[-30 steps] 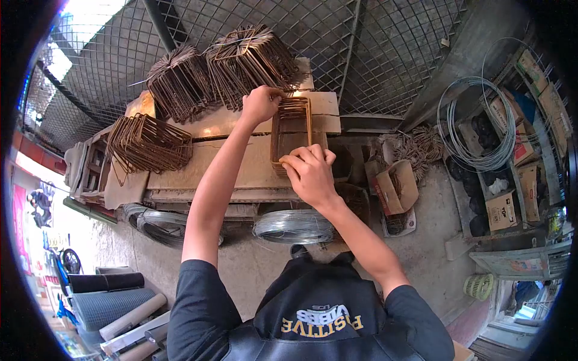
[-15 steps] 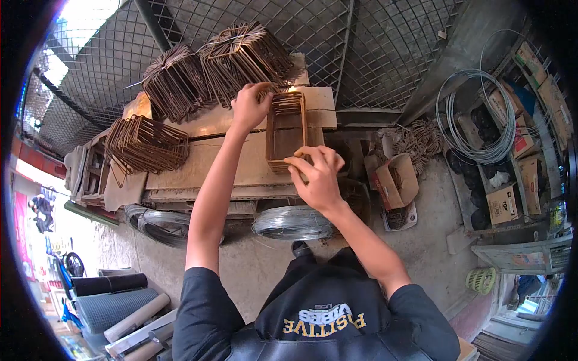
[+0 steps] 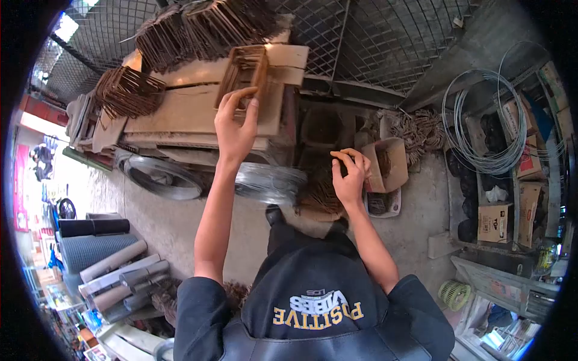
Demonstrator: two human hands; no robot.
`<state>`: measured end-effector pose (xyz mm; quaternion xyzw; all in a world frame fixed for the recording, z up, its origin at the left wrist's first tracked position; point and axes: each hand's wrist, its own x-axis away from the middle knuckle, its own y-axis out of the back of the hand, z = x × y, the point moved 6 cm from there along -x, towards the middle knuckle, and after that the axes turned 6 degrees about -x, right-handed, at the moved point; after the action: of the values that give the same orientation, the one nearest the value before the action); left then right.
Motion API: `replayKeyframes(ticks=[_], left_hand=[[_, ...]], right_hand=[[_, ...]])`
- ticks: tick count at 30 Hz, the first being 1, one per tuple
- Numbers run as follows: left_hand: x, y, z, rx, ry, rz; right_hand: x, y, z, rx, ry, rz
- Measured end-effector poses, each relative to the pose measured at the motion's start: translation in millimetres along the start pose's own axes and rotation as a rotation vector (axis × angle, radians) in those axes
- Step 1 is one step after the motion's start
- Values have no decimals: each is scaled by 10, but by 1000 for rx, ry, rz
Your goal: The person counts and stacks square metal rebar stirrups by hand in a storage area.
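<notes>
Beside a mesh wall (image 3: 391,45) and above a concrete floor (image 3: 415,225), on the right end of the bench (image 3: 186,123): stacked rectangular metal frames (image 3: 262,69), just in front of a dark frame bundle (image 3: 226,27) and to the right of a smaller frame bundle (image 3: 129,93). Both hands apparently released. Left hand (image 3: 236,132) with thumb and fingers apart, overlapping the lower end of the stacked frames in view; contact with the metal impossible to tell. Right hand (image 3: 351,180) away from the bench, loosely curled, with nothing visible between thumb and forefinger, near a cardboard box (image 3: 398,171). Best to steady the stack lightly with the left fingertips, square the corners from opposite sides and press evenly, without twisting any single frame. Watch for rough rod ends, and avoid nudging the stack towards the bench edge, above the wire coil (image 3: 270,180).
</notes>
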<state>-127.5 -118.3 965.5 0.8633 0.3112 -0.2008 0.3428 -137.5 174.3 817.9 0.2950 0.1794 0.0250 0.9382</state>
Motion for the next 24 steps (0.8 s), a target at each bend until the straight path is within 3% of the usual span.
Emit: replayKeyframes(ticks=[7,12,16,18,23,24], left_hand=[[1196,-1008,-500,61,34,87],[2009,-1517,-446,81,249,294],[2719,-1805,-52,63,351,385],[3207,-1987,269,81,743,654],[4235,-2371,1228,170,877,647],[4528,-2509,1561,166,981,723]], right_hand=[[462,735,-1239,41,-196,105],[869,695,-2027,118,-336,221],[1045,531,-2256,168,-454,374],[1126,389,-2395,156,-487,411],[1185,-70,-2778,92,-619,532],[1177,-205,-2868,89,-618,529]])
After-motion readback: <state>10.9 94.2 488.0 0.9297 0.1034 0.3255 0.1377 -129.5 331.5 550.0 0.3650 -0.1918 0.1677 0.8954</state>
